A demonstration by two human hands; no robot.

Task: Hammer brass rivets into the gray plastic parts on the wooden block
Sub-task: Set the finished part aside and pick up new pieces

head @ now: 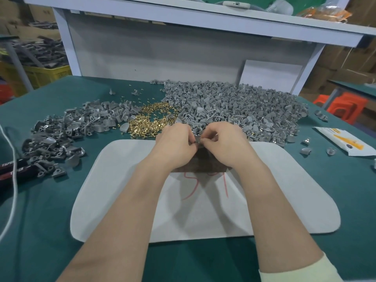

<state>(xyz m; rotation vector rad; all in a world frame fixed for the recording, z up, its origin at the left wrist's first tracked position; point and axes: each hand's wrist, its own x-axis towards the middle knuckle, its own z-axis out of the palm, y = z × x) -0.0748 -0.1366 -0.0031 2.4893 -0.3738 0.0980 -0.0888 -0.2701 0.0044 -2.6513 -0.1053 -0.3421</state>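
Reference centre for clock positions: wooden block (203,162), resting on the far half of the white mat (203,210), which lies on the green table cover (50,220). White cord (12,180) and black handles (10,167) with red lettering lie at 9 o'clock, at the table's left edge. Pile of darker gray parts (61,137) lies at 10 o'clock. Heap of brass rivets (150,121) lies at 11 o'clock, just beyond the mat. Left hand (175,144) and right hand (225,144) sit over the block's far edge, fingers curled, fingertips meeting at 12 o'clock. Both hands pinch one gray plastic part (195,133) between thumb and fingers; whether a rivet is also in the pinch cannot be told. Large heap of light gray parts (244,106) spans 12 to 2 o'clock. White and orange packet (345,144) lies at 3 o'clock, well apart from the mat
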